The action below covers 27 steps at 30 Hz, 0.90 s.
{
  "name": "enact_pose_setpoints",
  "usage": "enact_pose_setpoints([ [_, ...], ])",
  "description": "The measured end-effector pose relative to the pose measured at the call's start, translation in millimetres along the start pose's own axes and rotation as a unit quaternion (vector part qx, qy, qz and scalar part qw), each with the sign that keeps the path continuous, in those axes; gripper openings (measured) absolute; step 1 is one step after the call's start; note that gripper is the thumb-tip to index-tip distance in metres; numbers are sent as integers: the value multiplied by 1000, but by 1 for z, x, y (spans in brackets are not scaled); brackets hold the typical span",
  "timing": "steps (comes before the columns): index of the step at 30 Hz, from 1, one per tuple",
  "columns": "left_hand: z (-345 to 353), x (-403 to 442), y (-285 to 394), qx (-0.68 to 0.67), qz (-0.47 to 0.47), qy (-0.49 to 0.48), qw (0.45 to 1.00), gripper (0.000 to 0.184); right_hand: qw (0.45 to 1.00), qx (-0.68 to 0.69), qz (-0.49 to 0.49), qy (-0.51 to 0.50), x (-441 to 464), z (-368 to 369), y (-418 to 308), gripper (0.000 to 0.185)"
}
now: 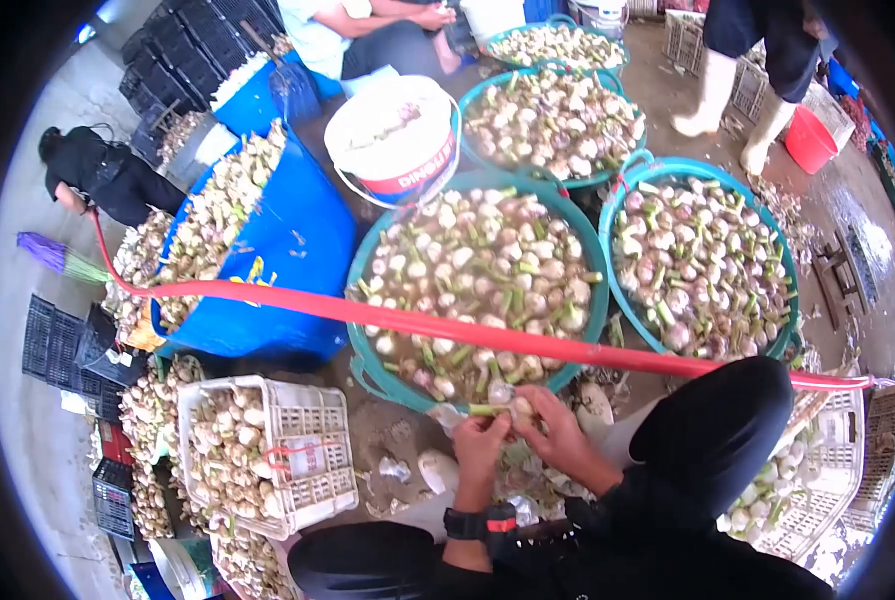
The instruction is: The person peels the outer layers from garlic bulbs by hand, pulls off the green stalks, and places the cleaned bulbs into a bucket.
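Note:
My left hand (480,442) pinches the green stem of a garlic bulb (521,407). My right hand (565,432) has its fingers closed round the bulb itself. Both hands meet low in the middle of the view, just over the near rim of a large green tub (595,310). That tub is filled with garlic bulbs, many with short green stems, sitting in murky water. At the lower left, a white plastic crate (312,440) holds drier-looking garlic. Another white crate (827,480) with pale bulbs stands to the right, beside my knee.
A long red hose-like band (447,325) crosses in front of me. More garlic tubs (622,270) stand right and behind, with a white bucket (392,150) and a blue bin (297,250). Other people (112,170) are around, including a seated person (367,40) and one in white boots (707,95).

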<state>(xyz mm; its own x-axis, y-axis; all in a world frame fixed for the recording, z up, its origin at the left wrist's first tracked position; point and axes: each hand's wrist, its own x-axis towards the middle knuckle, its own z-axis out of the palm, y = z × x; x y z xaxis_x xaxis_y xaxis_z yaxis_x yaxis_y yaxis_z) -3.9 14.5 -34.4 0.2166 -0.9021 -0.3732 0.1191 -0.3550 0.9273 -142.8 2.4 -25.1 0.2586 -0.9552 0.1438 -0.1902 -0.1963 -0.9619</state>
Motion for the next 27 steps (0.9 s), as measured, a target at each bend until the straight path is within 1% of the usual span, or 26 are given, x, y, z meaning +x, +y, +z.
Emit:
enact_pose_setpoints([
  [1,6,-1,1,-20,4,19,1000,12,1000,0,-14,4,-1,1,-2,47],
  [3,11,2,4,-40,18,35,998,10,995,-70,-61,45,0,2,-4,46],
  [5,11,3,0,-209,-59,31,976,6,991,-87,-93,42,4,3,-2,47],
  [6,11,2,0,-210,-65,32,975,6,988,-104,-111,33,-1,4,1,48],
  [8,13,2,-1,-223,-40,51,973,5,989,-110,-98,33,-2,6,4,49],
  [10,14,1,-4,-242,-16,55,969,5,983,-107,-139,53,-4,8,8,49],
  [11,15,0,-1,-264,-15,52,963,4,986,-105,-123,47,-4,7,6,49],
  [12,11,-1,-2,-268,-15,23,963,4,986,-98,-129,43,-2,5,3,49],
  [14,8,1,-5,-274,-23,28,961,6,987,-90,-128,38,-1,3,0,48],
  [15,6,0,-1,-272,-30,30,961,6,994,-47,-98,34,0,1,-2,47],
  [16,5,-4,6,-247,-16,6,969,8,997,-5,-68,31,0,0,-2,45],
  [17,3,-6,9,-224,-5,-18,974,10,969,232,81,18,-2,6,6,45],
  [18,-2,-5,9,-226,-14,-17,974,10,969,229,90,18,-3,2,7,45],
  [19,-8,-3,9,-142,0,-51,989,12,928,327,181,-9,-1,-3,7,45],
  [20,-13,-2,10,-57,14,-84,995,14,868,418,267,-34,-1,-6,7,45],
  [21,-17,-1,12,-32,5,-86,996,14,837,476,267,-30,-1,-3,6,44],
  [22,-16,-2,10,-33,5,-84,996,14,837,475,269,-32,-3,-1,9,44],
  [23,-13,-2,8,-64,4,-82,995,15,893,401,203,-15,-5,4,14,42],
  [24,-12,-1,8,-92,8,-77,993,17,937,324,130,-1,-4,11,17,40],
  [25,-13,2,-1,26,10,-50,998,22,962,248,115,2,-5,13,22,39],
  [26,-9,5,-14,88,-23,21,996,25,980,177,86,0,-5,13,27,39],
  [27,-11,11,-32,130,47,32,990,29,976,203,76,9,-3,16,29,40],
])
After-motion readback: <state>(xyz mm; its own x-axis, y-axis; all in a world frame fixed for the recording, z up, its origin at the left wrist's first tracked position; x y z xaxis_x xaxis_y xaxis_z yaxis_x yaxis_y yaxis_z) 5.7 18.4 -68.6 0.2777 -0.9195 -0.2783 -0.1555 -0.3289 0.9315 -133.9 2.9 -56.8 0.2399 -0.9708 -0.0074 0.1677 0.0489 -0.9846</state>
